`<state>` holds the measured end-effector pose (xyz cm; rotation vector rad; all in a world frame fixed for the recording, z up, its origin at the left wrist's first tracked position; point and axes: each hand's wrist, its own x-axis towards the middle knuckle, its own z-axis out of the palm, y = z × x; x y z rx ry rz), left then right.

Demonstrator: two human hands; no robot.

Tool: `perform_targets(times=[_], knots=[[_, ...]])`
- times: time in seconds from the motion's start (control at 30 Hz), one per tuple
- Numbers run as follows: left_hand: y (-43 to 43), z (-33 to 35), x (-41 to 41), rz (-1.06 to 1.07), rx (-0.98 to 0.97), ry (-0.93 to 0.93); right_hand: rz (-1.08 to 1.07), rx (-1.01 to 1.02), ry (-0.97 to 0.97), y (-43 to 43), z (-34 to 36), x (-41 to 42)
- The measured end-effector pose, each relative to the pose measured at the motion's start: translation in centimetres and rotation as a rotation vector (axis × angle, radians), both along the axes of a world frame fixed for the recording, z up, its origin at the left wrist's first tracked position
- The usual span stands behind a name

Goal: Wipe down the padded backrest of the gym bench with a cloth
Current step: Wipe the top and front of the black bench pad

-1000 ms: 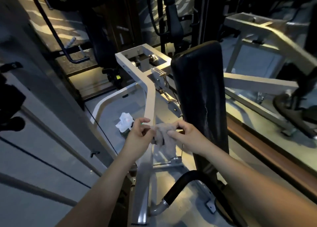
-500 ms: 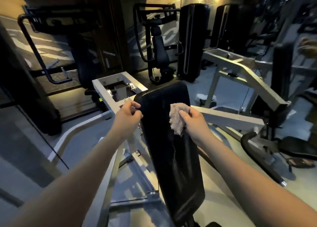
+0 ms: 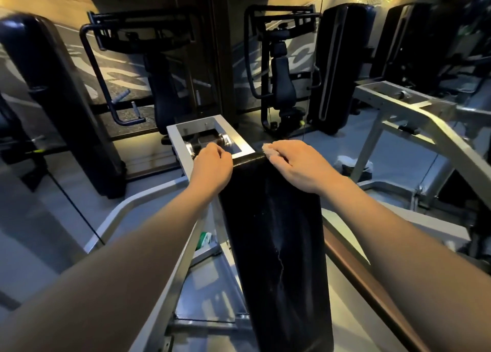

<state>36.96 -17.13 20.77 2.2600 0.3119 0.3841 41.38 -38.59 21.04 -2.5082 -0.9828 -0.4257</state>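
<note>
At the top edge of the black backrest (image 3: pixel 273 245), tilted at mid-view, the right hand (image 3: pixel 297 163) presses the cloth (image 3: pixel 267 149), bunched under curled fingers (image 3: pixel 281 151). The left hand (image 3: pixel 211 165) is curled at the pad's left corner; whether it grips, I cannot tell. Best to pull downward in long overlapping strokes, firmly over the pale streak (image 3: pixel 279 261).

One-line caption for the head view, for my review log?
Right hand holds a cloth on the top edge of the black backrest; left hand grips its left corner.
</note>
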Motion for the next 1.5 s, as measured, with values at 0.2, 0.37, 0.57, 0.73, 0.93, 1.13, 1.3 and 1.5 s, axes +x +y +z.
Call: perform_targets(times=[0.2,0.37,0.57,0.73,0.93,1.13,1.3,1.5], knots=[[-2.0,-2.9,1.6,0.269,-0.257,-0.035,-0.026,-0.028,-0.039,0.9,-0.7,1.8],[-1.8,-3.8,1.9,0.271,-0.158,-0.110,0.028,0.050,-0.026,4.5,-1.6,1.1],[-1.7,-4.1,1.9,0.254,-0.110,-0.136,-0.162,-0.109,0.082,0.0,-0.3,4.8],[-1.8,-4.4,1.9,0.266,-0.095,-0.162,-0.092,-0.003,0.066,3.7,-1.3,2.9],[-1.9,-4.3,1.8,0.270,-0.091,-0.154,-0.146,-0.089,0.106,1.0,0.4,3.7],[-2.1,-4.3,1.8,0.304,-0.059,-0.163,-0.051,-0.020,0.056,5.0,-1.9,2.0],[-2.2,-4.3,1.7,0.308,-0.053,-0.163,-0.128,-0.043,0.064,1.0,-0.8,3.5],[-2.3,-4.4,1.8,0.315,-0.040,-0.182,-0.200,0.015,0.079,0.8,-1.5,5.2]])
